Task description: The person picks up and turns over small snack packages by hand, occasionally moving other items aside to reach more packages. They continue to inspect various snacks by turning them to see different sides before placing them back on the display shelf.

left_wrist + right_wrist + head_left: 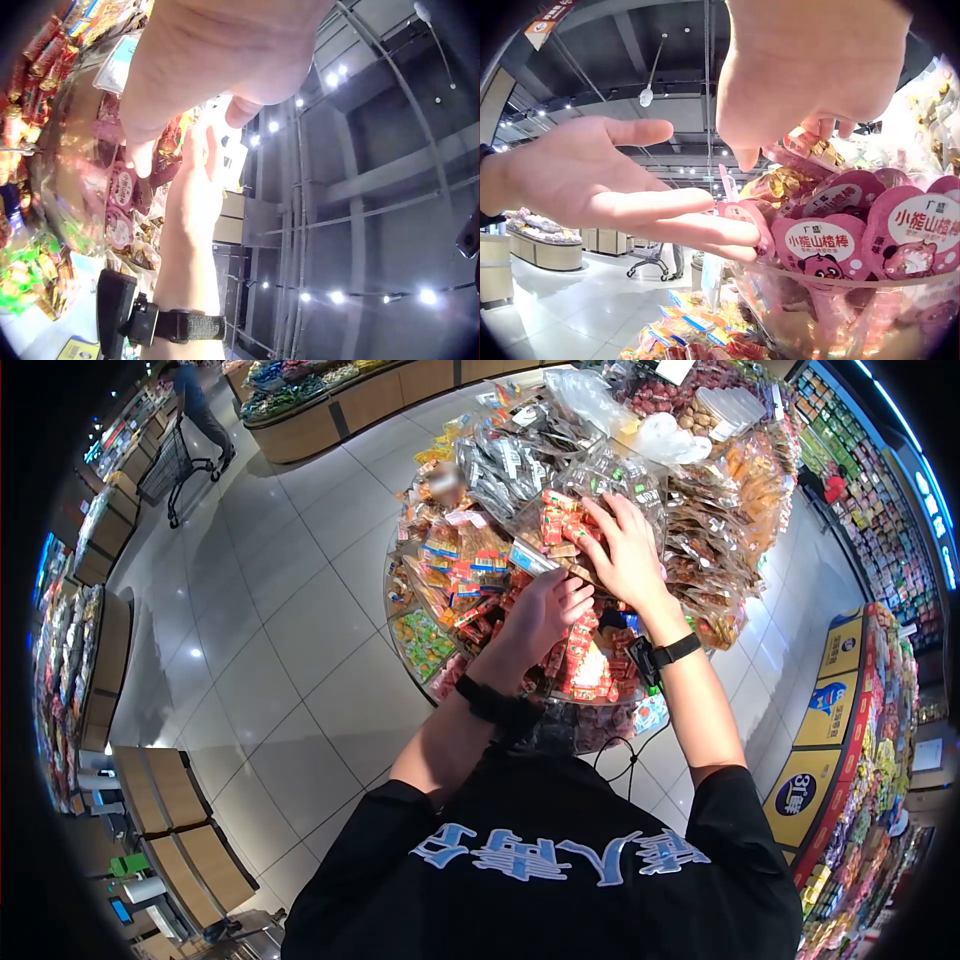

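Observation:
Pink bear-printed packages (821,244) fill a clear bowl (885,283) in the right wrist view. Against them lie the fingertips of the left hand (630,187), palm up, its fingers fairly straight. Above, the right hand (810,71) reaches down over gold-and-red wrapped sweets (780,186). From the head view, the right hand (628,552) rests with spread fingers on red-wrapped sweets (562,520), and the left hand (548,618) is at the near side, below a price card (530,558). The left wrist view has the left hand (217,56) beside pink packages (122,187); its fingers are partly hidden.
Bagged snacks (715,530) and clear plastic bags (670,440) cover the round display. Red-wrapped sweets (590,665) lie close to the body. A shelf with yellow panels (805,790) stands at right, and a person pushes a cart (172,465) at upper left.

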Tool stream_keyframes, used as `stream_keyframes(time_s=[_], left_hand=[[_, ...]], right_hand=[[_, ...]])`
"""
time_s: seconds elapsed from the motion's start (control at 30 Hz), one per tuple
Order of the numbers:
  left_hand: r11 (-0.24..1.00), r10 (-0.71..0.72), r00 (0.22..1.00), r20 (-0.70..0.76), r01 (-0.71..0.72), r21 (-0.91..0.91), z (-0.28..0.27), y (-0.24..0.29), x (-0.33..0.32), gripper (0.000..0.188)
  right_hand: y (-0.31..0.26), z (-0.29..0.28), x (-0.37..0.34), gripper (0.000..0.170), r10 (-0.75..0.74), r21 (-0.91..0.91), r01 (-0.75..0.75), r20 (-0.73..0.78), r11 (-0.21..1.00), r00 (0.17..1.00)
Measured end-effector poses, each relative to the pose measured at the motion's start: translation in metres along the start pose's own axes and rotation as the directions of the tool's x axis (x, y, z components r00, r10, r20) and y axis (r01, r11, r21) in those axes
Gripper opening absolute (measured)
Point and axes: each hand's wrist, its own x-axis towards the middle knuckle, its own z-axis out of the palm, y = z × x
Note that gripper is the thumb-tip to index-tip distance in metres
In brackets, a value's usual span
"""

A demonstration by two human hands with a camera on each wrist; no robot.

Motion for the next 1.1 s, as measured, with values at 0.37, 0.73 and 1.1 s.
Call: stream_keyframes(time_s=[0.37,0.73,1.1], left_hand=[[0.998,-0.064,0.996,0.063,0.063,0.015,-0.006,0.000,-0.003,0.037],[0.984,-0.122,0.991,-0.047,0.127,0.126,-0.016,-0.004,-0.008,0.039],[0.922,-0.237,0.964,-0.119,0.262,0.285,-0.090,-0.020,-0.039,0.044]], right_hand=[[0.011,0.004,-0.011,0.045,0.054,0.261,-0.048,-0.018,0.964,0.998],[0.006,-0.033,-0.045,0.028,0.233,0.404,-0.084,-0.334,0.911,0.913],[0.038,0.097,-0.267,0.018,0.668,0.218,-0.711,0.243,0.669,0.703]])
